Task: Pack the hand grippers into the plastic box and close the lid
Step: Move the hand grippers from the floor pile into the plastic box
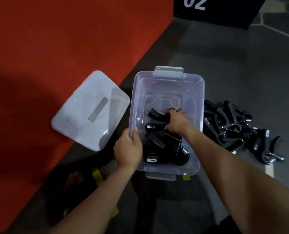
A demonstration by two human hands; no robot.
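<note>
**Materials / finish**

Box (167,85): clear plastic, smooth, slight gloss; grey opaque plastic latches. Lid (89,110): same translucent plastic, glossy reflections, matt grey label strip. Grippers in box (159,142): black matt plastic handles, shiny metal springs. Pile (238,129): same black handles, bright metal coils. Mat (56,48): red, matt, cloth-like. Floor (224,65): grey, matt, slightly rough.

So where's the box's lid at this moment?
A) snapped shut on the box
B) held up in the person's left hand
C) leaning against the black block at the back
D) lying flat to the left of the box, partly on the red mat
D: the lid lies flat to the left of the open plastic box, partly on the red mat, and neither hand touches it.
</note>
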